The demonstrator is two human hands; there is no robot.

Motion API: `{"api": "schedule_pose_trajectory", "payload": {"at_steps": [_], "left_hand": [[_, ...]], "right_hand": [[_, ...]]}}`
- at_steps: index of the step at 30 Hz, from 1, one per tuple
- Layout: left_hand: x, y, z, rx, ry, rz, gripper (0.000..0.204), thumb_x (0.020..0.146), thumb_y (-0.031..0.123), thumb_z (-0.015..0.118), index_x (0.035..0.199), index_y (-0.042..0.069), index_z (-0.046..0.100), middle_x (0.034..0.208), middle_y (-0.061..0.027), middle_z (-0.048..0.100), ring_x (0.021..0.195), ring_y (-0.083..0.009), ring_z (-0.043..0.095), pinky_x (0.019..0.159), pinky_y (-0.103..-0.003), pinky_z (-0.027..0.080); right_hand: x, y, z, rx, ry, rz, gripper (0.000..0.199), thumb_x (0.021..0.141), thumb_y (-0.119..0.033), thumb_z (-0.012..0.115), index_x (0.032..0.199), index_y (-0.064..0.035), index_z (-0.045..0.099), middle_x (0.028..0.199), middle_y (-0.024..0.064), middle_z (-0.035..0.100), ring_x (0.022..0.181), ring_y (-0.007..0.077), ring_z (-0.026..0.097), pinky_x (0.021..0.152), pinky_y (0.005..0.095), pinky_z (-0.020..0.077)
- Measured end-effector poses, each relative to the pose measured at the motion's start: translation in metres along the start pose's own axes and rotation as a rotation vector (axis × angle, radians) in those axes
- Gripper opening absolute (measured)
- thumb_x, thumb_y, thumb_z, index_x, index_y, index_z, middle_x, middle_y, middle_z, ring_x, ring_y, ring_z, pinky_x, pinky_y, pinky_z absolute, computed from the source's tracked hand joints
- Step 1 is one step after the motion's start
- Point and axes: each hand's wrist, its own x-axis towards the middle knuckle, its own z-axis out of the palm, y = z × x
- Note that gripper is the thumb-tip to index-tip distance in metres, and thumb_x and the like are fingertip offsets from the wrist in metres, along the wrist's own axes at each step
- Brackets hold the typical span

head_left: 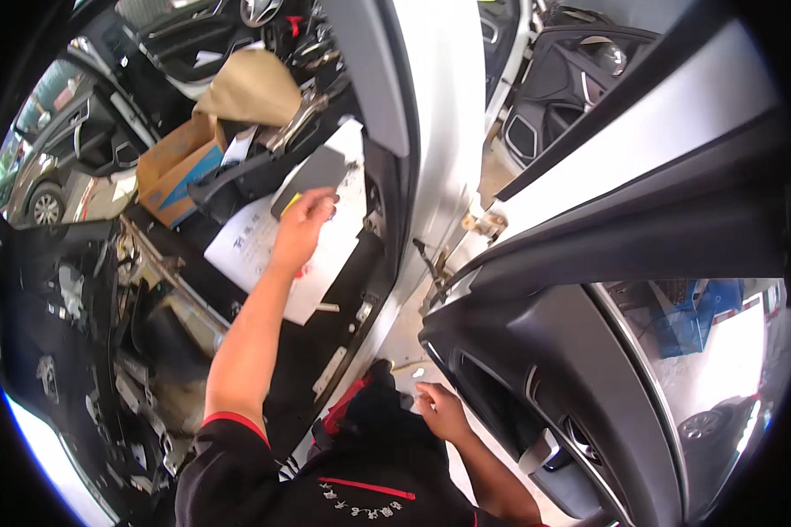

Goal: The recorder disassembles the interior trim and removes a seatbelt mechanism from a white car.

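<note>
While the person leans into the stripped car, the left hand (306, 221) has its fingers closed on one small yellow-tipped tool (292, 200) over a single white sheet (255, 241); light, stiff, best pinched mid-shaft, I judge. Near the grey door panel (536, 369), the right hand (437, 411) curls loosely, holding nothing. One cardboard box (177, 162) sits far left.

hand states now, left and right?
Left hand: closed on a yellow pen over the paper.
Right hand: loosely curled, holding nothing visible.
</note>
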Motion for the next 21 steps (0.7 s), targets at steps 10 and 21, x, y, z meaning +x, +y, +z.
{"api": "schedule_pose_trajectory", "payload": {"at_steps": [10,21], "left_hand": [[0.064,0.079,0.069,-0.112,0.116,0.495,0.051,0.106,0.03,0.044,0.143,-0.006,0.043,0.142,-0.0166,0.053,0.13,-0.0253,0.049,0.111,-0.034,0.034],[0.088,0.043,0.095,-0.313,0.22,0.749,0.063,0.109,0.041,0.035,0.147,-0.01,0.034,0.145,-0.0185,0.047,0.135,-0.0256,0.044,0.115,-0.034,0.03]], "right_hand": [[0.009,0.026,0.025,0.11,0.367,-0.077,0.029,0.093,-0.021,0.065,0.116,-0.0043,0.065,0.106,0.0164,0.069,0.092,0.0319,0.07,0.081,0.0399,0.0549],[0.069,0.08,0.089,0.064,0.449,-0.092,0.036,0.093,-0.025,0.063,0.125,-0.0085,0.062,0.11,0.0175,0.069,0.103,0.037,0.067,0.087,0.0452,0.0534]]}}
